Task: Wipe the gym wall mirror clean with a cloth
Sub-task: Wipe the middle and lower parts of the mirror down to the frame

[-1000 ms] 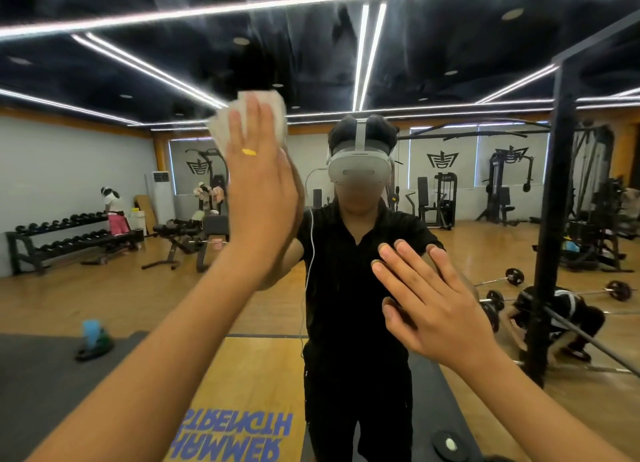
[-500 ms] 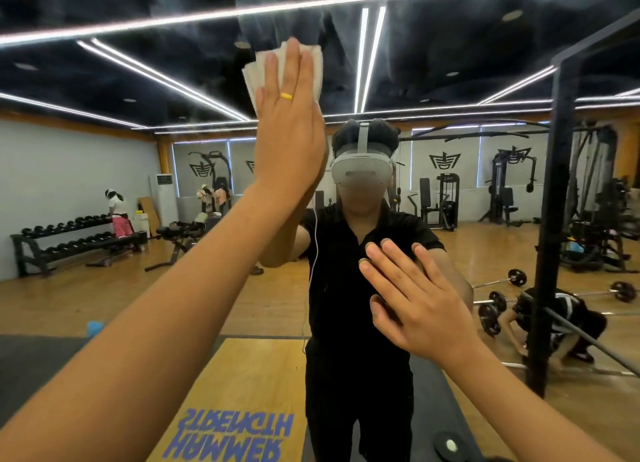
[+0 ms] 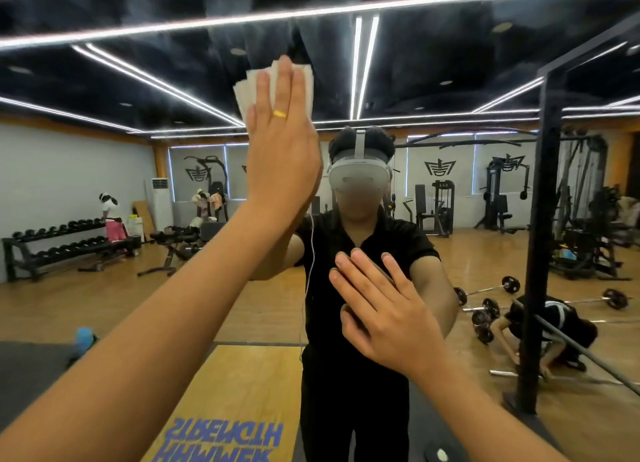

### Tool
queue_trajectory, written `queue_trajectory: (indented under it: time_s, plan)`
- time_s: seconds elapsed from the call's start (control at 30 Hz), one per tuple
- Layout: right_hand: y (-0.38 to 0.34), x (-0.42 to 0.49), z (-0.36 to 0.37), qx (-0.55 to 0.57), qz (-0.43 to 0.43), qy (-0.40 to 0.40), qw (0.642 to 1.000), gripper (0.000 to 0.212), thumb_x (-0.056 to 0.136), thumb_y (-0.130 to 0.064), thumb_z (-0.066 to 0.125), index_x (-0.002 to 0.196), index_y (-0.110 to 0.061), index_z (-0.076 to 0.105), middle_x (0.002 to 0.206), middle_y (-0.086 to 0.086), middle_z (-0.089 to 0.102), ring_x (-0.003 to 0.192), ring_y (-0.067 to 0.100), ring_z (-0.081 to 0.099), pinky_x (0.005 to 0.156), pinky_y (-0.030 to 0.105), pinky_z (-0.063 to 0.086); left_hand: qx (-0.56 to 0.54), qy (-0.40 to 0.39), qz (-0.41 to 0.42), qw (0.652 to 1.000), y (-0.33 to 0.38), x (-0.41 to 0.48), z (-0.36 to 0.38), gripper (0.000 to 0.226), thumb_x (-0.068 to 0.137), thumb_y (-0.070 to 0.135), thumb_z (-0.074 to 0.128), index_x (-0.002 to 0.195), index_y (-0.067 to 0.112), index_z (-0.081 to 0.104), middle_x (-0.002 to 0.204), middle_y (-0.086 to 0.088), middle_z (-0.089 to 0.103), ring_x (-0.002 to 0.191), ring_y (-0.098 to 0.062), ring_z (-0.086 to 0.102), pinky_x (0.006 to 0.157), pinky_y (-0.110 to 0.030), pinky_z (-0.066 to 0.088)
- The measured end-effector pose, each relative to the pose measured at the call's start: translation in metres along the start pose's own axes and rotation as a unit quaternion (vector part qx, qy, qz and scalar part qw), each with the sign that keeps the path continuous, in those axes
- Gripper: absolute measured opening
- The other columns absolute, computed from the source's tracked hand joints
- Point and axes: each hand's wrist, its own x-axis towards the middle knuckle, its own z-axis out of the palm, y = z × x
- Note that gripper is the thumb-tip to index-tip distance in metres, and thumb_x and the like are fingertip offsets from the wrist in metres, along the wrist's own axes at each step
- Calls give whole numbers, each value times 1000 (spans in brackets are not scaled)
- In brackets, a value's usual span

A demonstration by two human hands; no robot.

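While left hand [image 3: 282,163] presses cloth [image 3: 306,80] on mirror [image 3: 104,170], fingers straight, right hand [image 3: 384,309] lies flat, fingers spread

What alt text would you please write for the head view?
A left hand presses a white cloth flat high on the mirror; the right hand rests open on it lower down. The mirror reflects the person and weight machines.

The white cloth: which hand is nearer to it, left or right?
Left. The left hand presses the cloth flat on the mirror with straight fingers. The right hand touches the mirror lower down, apart from the cloth.
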Motion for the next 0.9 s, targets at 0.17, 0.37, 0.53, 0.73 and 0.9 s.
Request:
queue_trajectory:
  time_s: [0.17, 0.37, 0.53, 0.73, 0.9]
  plan:
    - [2, 1, 2, 14, 1, 9, 1000, 54, 99, -32, 57, 150, -14, 53, 162, 7, 40, 153, 24, 33, 118, 55, 38, -20, 3, 26, 999, 31, -27, 20, 61, 107, 14, 34, 164, 8, 12, 173, -11, 7, 160, -34, 1, 128, -52, 6]
    - [3, 1, 3, 13, -5, 5, 1000, 55, 99, -32, 56, 151, -14, 51, 163, 7, 39, 154, 24, 31, 118, 55, 37, -16, -15, 56, 998, 13, -51, 14, 58, 109, 20, 30, 164, 9, 15, 173, -10, 9, 160, -29, 3, 128, -46, 9]
    - [3, 2, 2, 14, -7, 5, 1000, 55, 100, -31, 54, 152, -14, 50, 164, 7, 37, 154, 24, 30, 119, 54, 36, -1, 22, -2, 1000, -23, 15, -10, 58, 111, 22, 29, 166, 14, 11, 174, -5, 5, 160, -27, 3, 127, -53, 25]
    - [3, 1, 1, 7, -5, 4, 1000, 55, 101, -32, 53, 152, -14, 49, 163, 7, 37, 154, 24, 31, 121, 54, 34, -26, 73, -113, 991, -88, 40, -53, 61, 111, 24, 30, 166, 19, 5, 174, -6, 5, 158, -28, 19, 122, -40, 35]
    - [3, 0, 0, 4, -2, 5, 1000, 54, 101, -31, 53, 152, -14, 50, 163, 7, 39, 154, 24, 31, 120, 54, 34, -36, 95, -123, 987, -47, 26, -34, 62, 109, 8, 34, 166, 15, 9, 172, -14, 7, 154, -40, 25, 118, -43, 41]
